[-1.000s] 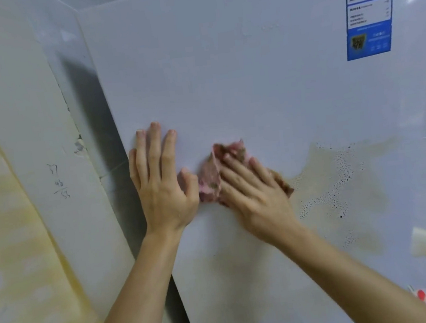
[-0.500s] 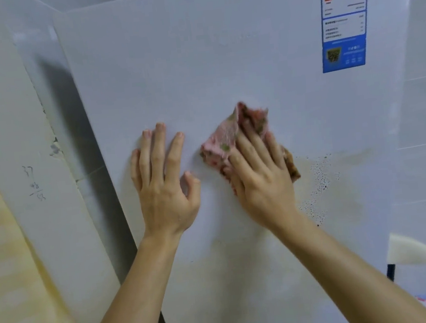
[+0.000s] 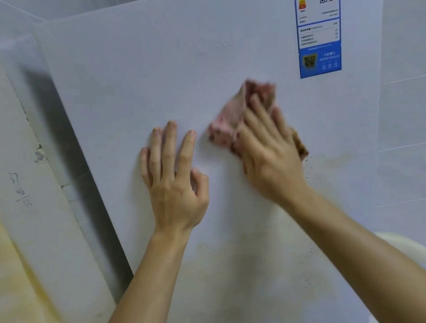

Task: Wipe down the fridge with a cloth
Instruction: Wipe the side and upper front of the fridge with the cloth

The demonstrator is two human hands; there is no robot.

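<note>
The white fridge door (image 3: 170, 68) fills most of the view. My right hand (image 3: 268, 150) presses a crumpled pink cloth (image 3: 229, 122) flat against the door with straight fingers; the cloth sticks out above and to the left of the fingers and is slightly blurred. My left hand (image 3: 174, 181) rests flat on the door just left of the cloth, fingers straight, thumb bent. A yellowish stain with dark specks (image 3: 313, 174) lies on the door right of and below my right hand.
A blue and white energy label (image 3: 319, 21) sticks to the door's upper right. A dark gap (image 3: 70, 160) separates the fridge from a white wall panel (image 3: 2, 146) with pencil marks on the left. Tiled wall (image 3: 419, 113) lies to the right.
My right hand has slid the cloth up and to the right across the door, away from my left hand. The left hand has stayed flat on the door.
</note>
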